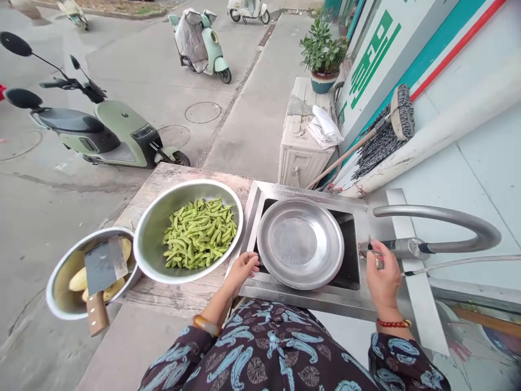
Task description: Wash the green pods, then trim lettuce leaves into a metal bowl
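A shallow metal basin rests over the opening of a stainless steel sink; its inside looks wet. My left hand is at the sink's left rim, beside the basin, its fingers loosely curled together with nothing visible in them. To the right, my right hand has its thumb and fingers around the handle at the base of the faucet. The curved grey spout points away to the right. Left of the sink stands a large metal bowl with green bean pods, probably edamame.
Farther left, another metal bowl holds peeled, pale yellow pieces; a cleaver lies across it, handle overhanging. Both bowls stand on a worn wooden table. Behind the sink are a mop, a white box unit and a potted plant. Scooters stand beyond.
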A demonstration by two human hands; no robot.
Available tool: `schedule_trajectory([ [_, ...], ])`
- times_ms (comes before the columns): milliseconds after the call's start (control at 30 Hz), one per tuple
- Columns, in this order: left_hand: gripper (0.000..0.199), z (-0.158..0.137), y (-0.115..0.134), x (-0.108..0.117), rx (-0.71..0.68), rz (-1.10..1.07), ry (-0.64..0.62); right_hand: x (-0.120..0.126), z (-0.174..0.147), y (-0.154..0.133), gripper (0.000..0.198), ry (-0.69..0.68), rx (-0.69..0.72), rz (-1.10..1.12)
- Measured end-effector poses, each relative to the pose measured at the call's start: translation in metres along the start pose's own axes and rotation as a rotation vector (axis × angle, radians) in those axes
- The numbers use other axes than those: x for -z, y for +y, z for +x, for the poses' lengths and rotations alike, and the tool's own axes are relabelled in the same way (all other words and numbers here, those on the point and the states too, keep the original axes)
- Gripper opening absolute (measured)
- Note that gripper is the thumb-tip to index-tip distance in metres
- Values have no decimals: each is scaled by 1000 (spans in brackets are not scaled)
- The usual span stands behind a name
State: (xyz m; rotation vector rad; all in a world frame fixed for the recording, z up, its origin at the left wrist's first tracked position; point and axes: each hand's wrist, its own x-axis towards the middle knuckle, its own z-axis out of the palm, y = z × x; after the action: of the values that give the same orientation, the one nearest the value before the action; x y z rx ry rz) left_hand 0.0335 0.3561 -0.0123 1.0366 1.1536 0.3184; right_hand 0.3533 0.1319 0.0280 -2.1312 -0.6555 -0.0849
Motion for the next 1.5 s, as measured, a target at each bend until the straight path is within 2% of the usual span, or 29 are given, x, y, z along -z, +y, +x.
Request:
schedule_trajectory([
  [33,45,3,1,-4,6,-8,-8,4,7,2,48,17,18,-34],
  [100,46,8,4,-12,24,-9,-15,1,16,13,54,-56,37,-75],
  [233,48,14,10,-25,26,12,-22,-33,13,44,60,-357,95,-166],
  [367,47,7,19,-30,-12,15,-59,-64,-3,62,56,-504,132,-246],
  [467,43,4,22,-35,-52,18,-66,-69,-4,69,54,-501,97,-211],
  [600,40,9,19,-43,-84,55,-33,-65,10,69,52,-339,42,-42],
  [700,37,12,21,-45,-101,82,15,-64,19,61,51,-242,-91,120],
  [867,33,4,32,-38,-108,46,101,-73,26,39,50,-203,-535,583],
  [967,32,-1,36,-41,-102,30,94,-87,32,20,42,-226,-715,856],
  [1100,28,2,40,-60,-89,48,13,-113,45,-13,26,-338,-838,1073],
  [1233,24,6,45,-74,-81,64,-42,-132,54,-41,18,-462,-838,1111],
  [1333,25,0,44,-62,-52,-6,-27,-130,54,-48,21,-505,-764,1064],
  [1433,31,-15,32,-32,20,-176,0,-120,49,-41,30,-528,-683,1021],
  [1500,36,-26,19,-7,93,-328,68,-115,44,-31,34,-534,-650,971],
])
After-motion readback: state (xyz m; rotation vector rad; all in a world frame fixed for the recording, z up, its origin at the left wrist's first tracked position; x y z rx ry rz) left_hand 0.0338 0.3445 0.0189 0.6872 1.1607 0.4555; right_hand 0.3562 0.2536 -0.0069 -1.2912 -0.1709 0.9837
